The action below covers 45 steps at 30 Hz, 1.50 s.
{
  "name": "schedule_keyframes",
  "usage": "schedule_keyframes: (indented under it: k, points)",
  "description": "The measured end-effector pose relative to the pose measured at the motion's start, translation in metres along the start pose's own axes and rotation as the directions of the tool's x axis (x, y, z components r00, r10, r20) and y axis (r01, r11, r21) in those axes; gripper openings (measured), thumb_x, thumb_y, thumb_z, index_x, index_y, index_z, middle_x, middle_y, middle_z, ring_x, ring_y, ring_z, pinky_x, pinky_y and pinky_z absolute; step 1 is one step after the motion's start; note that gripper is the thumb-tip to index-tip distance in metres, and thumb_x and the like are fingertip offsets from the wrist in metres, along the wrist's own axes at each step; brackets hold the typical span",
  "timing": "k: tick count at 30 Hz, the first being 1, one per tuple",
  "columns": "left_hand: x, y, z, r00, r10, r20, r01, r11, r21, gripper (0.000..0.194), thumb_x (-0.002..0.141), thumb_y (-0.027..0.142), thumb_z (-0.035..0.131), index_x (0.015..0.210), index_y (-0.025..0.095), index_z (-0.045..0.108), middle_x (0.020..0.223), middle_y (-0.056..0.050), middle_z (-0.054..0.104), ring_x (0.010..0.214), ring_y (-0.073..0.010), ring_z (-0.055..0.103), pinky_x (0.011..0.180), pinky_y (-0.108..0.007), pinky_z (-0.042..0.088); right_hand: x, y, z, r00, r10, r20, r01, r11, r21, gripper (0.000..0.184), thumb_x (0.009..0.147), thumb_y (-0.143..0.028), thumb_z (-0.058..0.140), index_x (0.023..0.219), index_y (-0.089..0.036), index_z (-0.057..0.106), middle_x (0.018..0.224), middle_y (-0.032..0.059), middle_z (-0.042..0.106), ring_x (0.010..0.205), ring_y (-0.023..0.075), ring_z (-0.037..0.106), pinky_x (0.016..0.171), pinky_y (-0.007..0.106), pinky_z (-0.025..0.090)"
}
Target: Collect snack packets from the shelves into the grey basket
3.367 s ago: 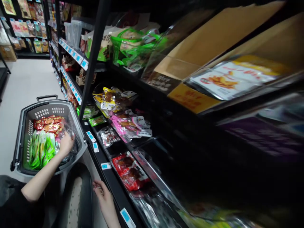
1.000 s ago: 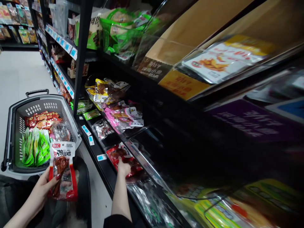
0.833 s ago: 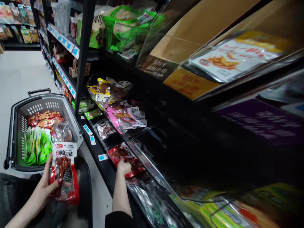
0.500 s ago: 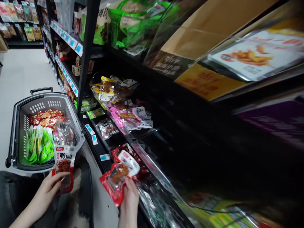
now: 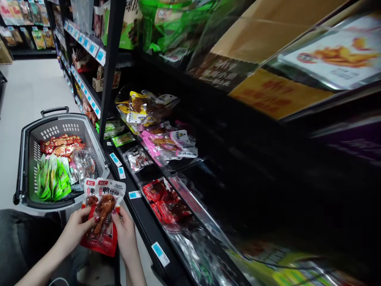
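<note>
Two red-and-white snack packets (image 5: 104, 214) of brown meat overlap in front of me, the nearer one covering most of the other. My left hand (image 5: 79, 226) is closed on their left side, thumb on the front. On the right edge, my right hand (image 5: 125, 226) pinches the front packet with the thumb. Behind them stands a grey shopping basket (image 5: 104, 167) holding green packets (image 5: 53, 178), red packets (image 5: 62, 145) and clear silvery packets (image 5: 85, 163). To the right, similar red packets (image 5: 166, 202) lie in a shelf compartment.
A black shelf with price tags (image 5: 160, 253) runs along my right. Its compartments hold pink packets (image 5: 169, 141), yellow packets (image 5: 138, 105) and silvery packets (image 5: 193, 254). A dark upright post (image 5: 110, 67) rises beyond the basket. Cardboard boxes (image 5: 253, 43) sit on the upper shelf.
My right hand has moved left from the shelf with a red packet, which now overlaps the packet in my left hand. The left hand has shifted slightly right.
</note>
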<state>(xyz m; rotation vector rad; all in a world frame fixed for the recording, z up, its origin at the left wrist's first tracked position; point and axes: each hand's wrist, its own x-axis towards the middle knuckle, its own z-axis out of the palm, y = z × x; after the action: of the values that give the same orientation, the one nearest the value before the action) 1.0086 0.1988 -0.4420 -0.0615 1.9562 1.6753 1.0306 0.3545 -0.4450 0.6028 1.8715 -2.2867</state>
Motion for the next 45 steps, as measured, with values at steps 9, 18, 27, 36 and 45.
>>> schedule_keyframes:
  k: [9,18,27,36,45]
  points:
    - [-0.012,0.015,-0.014,0.982,0.045,-0.181,-0.03,0.996,0.083,0.047,0.08,0.055,0.045,0.083,0.016,0.072,0.078,-0.005,0.068,0.077,-0.0218,0.057,0.074,-0.029,0.042,0.008,0.006,0.0,0.999,0.045,-0.003,-0.038,0.875,0.482,0.027,0.066,-0.043,0.071,0.077,-0.021,0.058,0.063,-0.0038,0.058,0.047,0.0089,0.047,0.046,0.021,0.041]
    - [-0.017,0.005,-0.039,0.968,0.033,-0.249,-0.018,0.998,0.061,0.055,0.077,0.063,0.045,0.091,0.017,0.072,0.094,-0.007,0.069,0.091,-0.0266,0.059,0.088,-0.036,0.042,0.013,0.011,-0.005,0.936,-0.004,0.352,-0.23,0.749,0.621,0.05,0.073,-0.072,0.042,0.061,-0.026,0.031,0.038,-0.0154,0.015,0.024,0.0038,-0.003,0.025,0.018,0.01]
    - [-0.016,-0.013,-0.019,0.985,0.023,-0.172,-0.037,0.996,-0.08,0.073,0.048,0.072,0.068,0.093,0.016,0.069,0.1,-0.012,0.07,0.097,-0.0333,0.061,0.092,-0.044,0.045,-0.02,0.002,0.049,0.981,-0.131,-0.143,0.062,0.91,-0.409,0.026,0.088,-0.039,0.036,0.085,-0.023,0.056,0.068,0.0058,0.06,0.062,0.0197,0.054,0.056,0.028,0.035]
    - [-0.022,-0.02,-0.029,0.977,-0.118,-0.18,0.072,0.967,-0.245,0.059,0.055,0.047,0.078,0.101,0.013,0.061,0.099,-0.009,0.072,0.09,-0.0277,0.066,0.08,-0.036,0.053,0.048,-0.002,-0.095,0.817,-0.16,-0.555,-0.096,0.909,-0.405,0.031,0.076,-0.044,0.052,0.079,-0.015,0.06,0.063,0.0058,0.061,0.064,0.0211,0.059,0.062,0.031,0.041]
    - [-0.034,-0.039,-0.042,0.959,-0.083,-0.27,0.044,0.988,-0.147,0.099,0.056,0.058,0.073,0.138,0.022,0.032,0.142,-0.01,0.043,0.137,-0.0289,0.023,0.112,-0.04,0.019,0.113,0.035,-0.171,0.591,-0.14,-0.794,-0.147,0.95,-0.277,0.044,0.078,-0.048,0.058,0.098,-0.009,0.06,0.095,0.0147,0.062,0.095,0.0283,0.056,0.08,0.047,0.042]
